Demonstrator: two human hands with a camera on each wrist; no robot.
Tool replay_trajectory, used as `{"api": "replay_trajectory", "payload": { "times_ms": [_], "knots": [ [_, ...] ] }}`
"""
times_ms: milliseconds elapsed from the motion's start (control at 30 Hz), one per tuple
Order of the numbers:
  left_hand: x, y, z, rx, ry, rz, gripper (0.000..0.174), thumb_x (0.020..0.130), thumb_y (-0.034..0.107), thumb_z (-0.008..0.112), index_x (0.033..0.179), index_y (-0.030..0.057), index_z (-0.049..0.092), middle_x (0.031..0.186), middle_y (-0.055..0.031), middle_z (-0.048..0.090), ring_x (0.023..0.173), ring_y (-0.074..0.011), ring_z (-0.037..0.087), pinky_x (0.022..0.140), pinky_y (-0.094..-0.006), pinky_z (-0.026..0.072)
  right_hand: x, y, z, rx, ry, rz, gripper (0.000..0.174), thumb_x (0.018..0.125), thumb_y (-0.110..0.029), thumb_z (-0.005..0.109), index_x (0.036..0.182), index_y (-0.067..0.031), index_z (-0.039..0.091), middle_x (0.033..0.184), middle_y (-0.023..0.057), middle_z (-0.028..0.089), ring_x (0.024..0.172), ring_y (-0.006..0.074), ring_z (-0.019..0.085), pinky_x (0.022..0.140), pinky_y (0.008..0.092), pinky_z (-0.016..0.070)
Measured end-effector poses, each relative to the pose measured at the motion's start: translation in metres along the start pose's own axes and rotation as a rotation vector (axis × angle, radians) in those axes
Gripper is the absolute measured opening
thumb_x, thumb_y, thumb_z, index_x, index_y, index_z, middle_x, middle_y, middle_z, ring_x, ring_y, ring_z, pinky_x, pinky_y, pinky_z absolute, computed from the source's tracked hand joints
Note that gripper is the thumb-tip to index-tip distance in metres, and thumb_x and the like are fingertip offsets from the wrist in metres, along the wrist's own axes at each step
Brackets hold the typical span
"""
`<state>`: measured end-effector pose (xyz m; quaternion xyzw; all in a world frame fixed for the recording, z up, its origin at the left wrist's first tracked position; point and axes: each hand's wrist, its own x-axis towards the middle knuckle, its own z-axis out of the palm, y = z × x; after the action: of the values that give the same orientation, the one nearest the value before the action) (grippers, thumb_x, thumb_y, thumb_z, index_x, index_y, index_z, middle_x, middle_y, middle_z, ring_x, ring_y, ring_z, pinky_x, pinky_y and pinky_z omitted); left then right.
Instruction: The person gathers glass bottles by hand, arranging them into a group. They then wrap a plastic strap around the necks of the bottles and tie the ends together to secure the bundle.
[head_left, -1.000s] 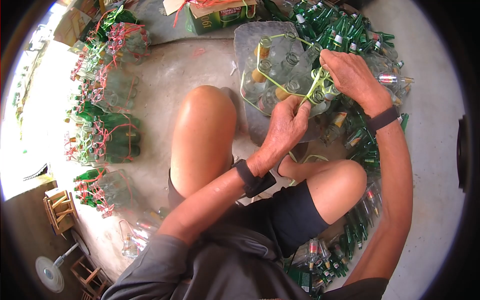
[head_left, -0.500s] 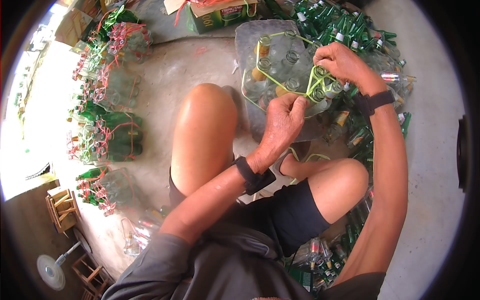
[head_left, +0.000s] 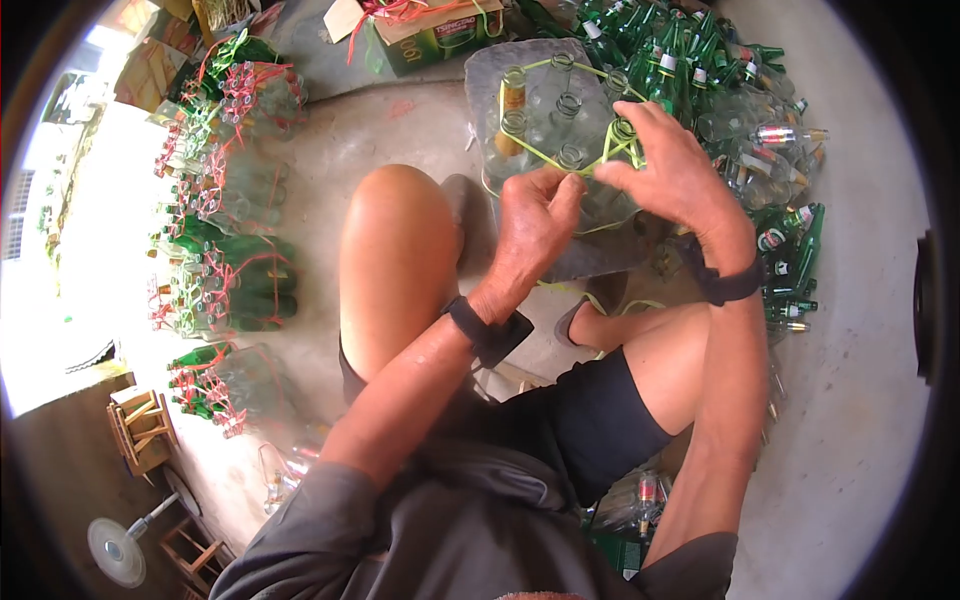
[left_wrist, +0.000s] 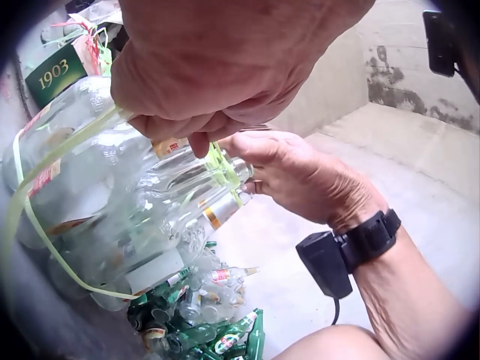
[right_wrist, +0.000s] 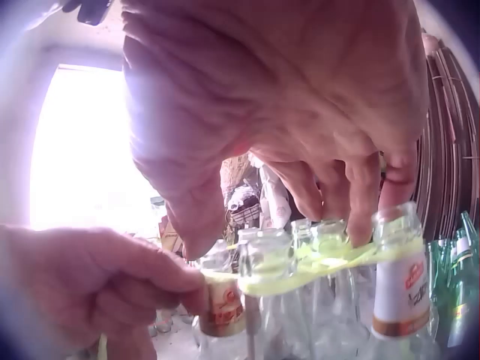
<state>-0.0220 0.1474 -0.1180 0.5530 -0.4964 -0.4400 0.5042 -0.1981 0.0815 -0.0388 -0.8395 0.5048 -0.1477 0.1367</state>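
A cluster of clear glass bottles (head_left: 568, 104) stands upright on a grey slab (head_left: 598, 262). Yellow-green strap (head_left: 537, 153) runs round their necks, and another band circles the bodies lower down in the left wrist view. At the near side of the cluster, my left hand (head_left: 535, 215) pinches the strap between thumb and curled forefinger. My right hand (head_left: 678, 178) spreads over the right-hand necks, thumb and fingers apart. In the right wrist view its fingertips reach down among the bottle mouths, close to the strap (right_wrist: 279, 286).
Loose green bottles (head_left: 665, 75) and clear ones pile up right of the slab. Bundles of bottles (head_left: 250, 260) tied with red strap line the left side. A green carton (head_left: 430, 48) stands behind; a fan (head_left: 117, 552) and wooden stools (head_left: 142, 428) are at lower left.
My right hand has gone from pinching the strap to spread fingers over the necks. The left hand has shifted slightly left, still pinching near the cluster's front.
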Motion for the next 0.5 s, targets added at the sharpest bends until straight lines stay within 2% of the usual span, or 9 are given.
{"api": "replay_trajectory", "payload": {
  "times_ms": [33, 167, 233, 400, 467, 500],
  "knots": [
    [0.002, -0.001, -0.001, -0.002, 0.02, 0.047, 0.029, 0.095, 0.016, 0.064, 0.089, -0.0113, 0.071, 0.06, -0.0091, 0.061, 0.061, -0.0083, 0.053, 0.055, -0.0352, 0.0466, -0.008, -0.006, 0.008, -0.069, 0.061, -0.021, 0.074, 0.081, -0.035, 0.082, 0.14, 0.0041, 0.056, 0.139, 0.022, 0.059, 0.13, 0.0389, 0.056, 0.109, 0.0463, 0.0436],
    [0.007, -0.002, -0.007, 0.105, 0.017, 0.1, 0.028, 0.094, 0.016, 0.065, 0.087, -0.0106, 0.071, 0.06, -0.0138, 0.061, 0.061, -0.0085, 0.054, 0.056, -0.0359, 0.0477, -0.018, -0.004, 0.037, -0.12, 0.247, -0.036, 0.072, 0.077, -0.028, 0.086, 0.137, 0.0004, 0.059, 0.139, 0.0138, 0.058, 0.127, 0.0331, 0.058, 0.104, 0.0468, 0.0423],
    [0.008, 0.001, -0.013, 0.146, 0.014, 0.181, 0.025, 0.093, 0.014, 0.066, 0.086, -0.0094, 0.071, 0.06, -0.0155, 0.061, 0.06, -0.008, 0.053, 0.055, -0.0355, 0.0472, -0.018, -0.005, 0.044, -0.118, 0.292, -0.045, 0.069, 0.077, -0.026, 0.086, 0.136, -0.0004, 0.059, 0.138, 0.0128, 0.059, 0.125, 0.0322, 0.058, 0.102, 0.0465, 0.0421],
    [0.015, 0.002, -0.022, 0.188, -0.023, 0.176, 0.022, 0.091, 0.012, 0.066, 0.086, -0.0084, 0.072, 0.06, -0.0156, 0.062, 0.057, -0.0088, 0.054, 0.054, -0.0353, 0.0466, -0.018, -0.01, 0.05, -0.14, 0.371, -0.04, 0.065, 0.077, -0.022, 0.085, 0.133, -0.0029, 0.061, 0.132, 0.0107, 0.06, 0.121, 0.0307, 0.06, 0.099, 0.0457, 0.0414],
    [0.016, -0.001, -0.027, 0.232, -0.049, 0.186, 0.021, 0.091, 0.011, 0.066, 0.086, -0.0082, 0.072, 0.059, -0.0161, 0.061, 0.056, -0.0088, 0.054, 0.054, -0.0352, 0.0465, -0.018, -0.012, 0.052, -0.132, 0.409, -0.026, 0.059, 0.077, -0.02, 0.084, 0.13, -0.0046, 0.062, 0.125, 0.0089, 0.061, 0.116, 0.0301, 0.061, 0.096, 0.046, 0.0411],
    [0.016, 0.003, -0.031, 0.253, -0.084, 0.173, 0.019, 0.092, 0.011, 0.067, 0.088, -0.0074, 0.073, 0.067, -0.0166, 0.066, 0.061, -0.0108, 0.057, 0.059, -0.0354, 0.0485, -0.017, -0.014, 0.052, -0.128, 0.415, -0.022, 0.059, 0.077, -0.02, 0.084, 0.13, -0.0046, 0.062, 0.125, 0.0089, 0.061, 0.116, 0.0301, 0.061, 0.096, 0.046, 0.0411]
  ]
}}
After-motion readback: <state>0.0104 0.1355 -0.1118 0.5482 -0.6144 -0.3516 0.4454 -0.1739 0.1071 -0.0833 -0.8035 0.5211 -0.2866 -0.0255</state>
